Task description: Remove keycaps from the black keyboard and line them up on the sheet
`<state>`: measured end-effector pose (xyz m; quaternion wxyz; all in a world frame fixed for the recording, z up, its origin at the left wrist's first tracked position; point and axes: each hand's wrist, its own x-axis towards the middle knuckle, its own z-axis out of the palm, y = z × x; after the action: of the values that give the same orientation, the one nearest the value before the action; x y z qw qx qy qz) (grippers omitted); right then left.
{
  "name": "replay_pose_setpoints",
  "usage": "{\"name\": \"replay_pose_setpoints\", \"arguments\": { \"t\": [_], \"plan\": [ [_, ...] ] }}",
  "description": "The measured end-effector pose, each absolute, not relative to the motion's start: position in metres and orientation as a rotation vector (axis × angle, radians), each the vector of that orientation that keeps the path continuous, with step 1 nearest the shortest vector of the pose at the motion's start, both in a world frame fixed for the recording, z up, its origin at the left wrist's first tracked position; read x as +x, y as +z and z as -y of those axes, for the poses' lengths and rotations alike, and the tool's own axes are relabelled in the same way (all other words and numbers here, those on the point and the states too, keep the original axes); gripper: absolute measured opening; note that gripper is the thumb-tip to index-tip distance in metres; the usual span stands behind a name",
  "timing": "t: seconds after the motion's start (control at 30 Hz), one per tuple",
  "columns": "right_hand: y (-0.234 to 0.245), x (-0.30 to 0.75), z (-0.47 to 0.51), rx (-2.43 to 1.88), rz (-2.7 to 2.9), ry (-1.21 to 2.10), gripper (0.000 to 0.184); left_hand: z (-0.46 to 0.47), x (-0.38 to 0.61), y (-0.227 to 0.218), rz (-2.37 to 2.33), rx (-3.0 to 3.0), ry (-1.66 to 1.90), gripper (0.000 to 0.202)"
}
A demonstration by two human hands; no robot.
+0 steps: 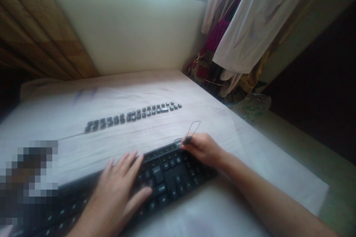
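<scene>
A black keyboard [178, 178] lies at a slant across the white-covered surface, closest to me. My left hand [119, 183] rests over its middle with the fingers spread out, holding nothing. Above the right end of the keyboard, my right hand [202, 148] pinches a wire keycap puller [193, 127] by its small dark handle, and the thin wire loop points up and away. Part of the keyboard's right side is hidden under that hand. Behind the keyboard, several dark keycaps [133, 114] are laid out in two long rows.
The white cloth [250, 163] covers a flat surface whose right edge drops to the floor. A plastic bag [254, 105] lies beyond that edge. Clothes [236, 37] hang at the back right, and a patterned curtain [50, 29] hangs at the left. The far left is pixelated.
</scene>
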<state>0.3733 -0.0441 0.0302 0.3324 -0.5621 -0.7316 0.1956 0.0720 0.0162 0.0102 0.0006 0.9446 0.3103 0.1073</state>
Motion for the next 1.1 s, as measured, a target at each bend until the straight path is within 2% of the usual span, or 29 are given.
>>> {"name": "replay_pose_setpoints", "arguments": {
  "t": [0.23, 0.4, 0.53, 0.7, 0.9, 1.1],
  "plan": [
    [0.038, 0.371, 0.046, -1.393, 1.249, 0.771, 0.031, -0.016, 0.073, 0.013, -0.99, 2.947, 0.332, 0.067],
    [0.048, 0.353, 0.049, -1.381, 1.411, 0.773, 0.023, -0.015, 0.078, 0.016, -1.001, 2.945, 0.371, 0.063],
    [0.057, 0.325, 0.052, -1.33, 1.518, 0.727, 0.017, -0.007, 0.085, 0.028, -0.973, 2.856, 0.524, 0.052],
    [0.06, 0.294, 0.054, -1.179, 1.59, 0.69, 0.013, 0.005, 0.091, 0.041, -0.961, 2.463, 0.685, 0.034],
    [0.059, 0.28, 0.056, -1.124, 1.612, 0.677, 0.011, 0.011, 0.097, 0.049, -0.951, 2.018, 0.578, 0.015],
    [0.055, 0.279, 0.054, -1.045, 1.635, 0.496, 0.011, 0.009, 0.1, 0.049, -0.986, 1.77, 0.552, 0.015]
  ]
}}
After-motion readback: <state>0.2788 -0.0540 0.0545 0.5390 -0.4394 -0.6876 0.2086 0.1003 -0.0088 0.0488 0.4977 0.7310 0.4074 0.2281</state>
